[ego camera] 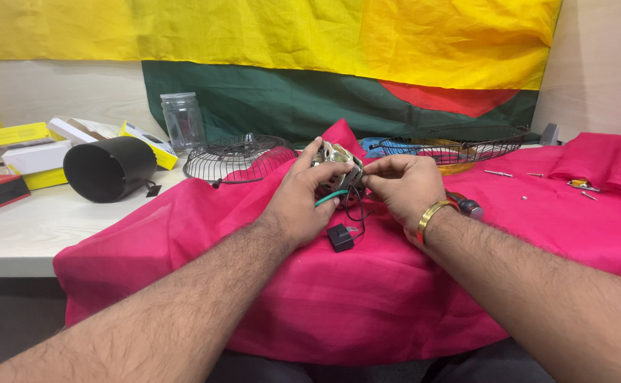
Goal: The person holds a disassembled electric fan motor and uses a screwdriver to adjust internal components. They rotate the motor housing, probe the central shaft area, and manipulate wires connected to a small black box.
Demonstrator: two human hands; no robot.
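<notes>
Both hands share the grip: the left hand [303, 202] cradles a small motor [337, 170] above the pink cloth [367, 298] on the desk [19, 234], steadying it while right hand [403, 186] fingertips pinch its side. Wire grille [236, 157] lies at ten o'clock.

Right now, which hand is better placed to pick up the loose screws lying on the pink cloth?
Probably the right hand: the screws lie on the pink cloth off to its side, while the left hand grips the small motor on the far side.
</notes>
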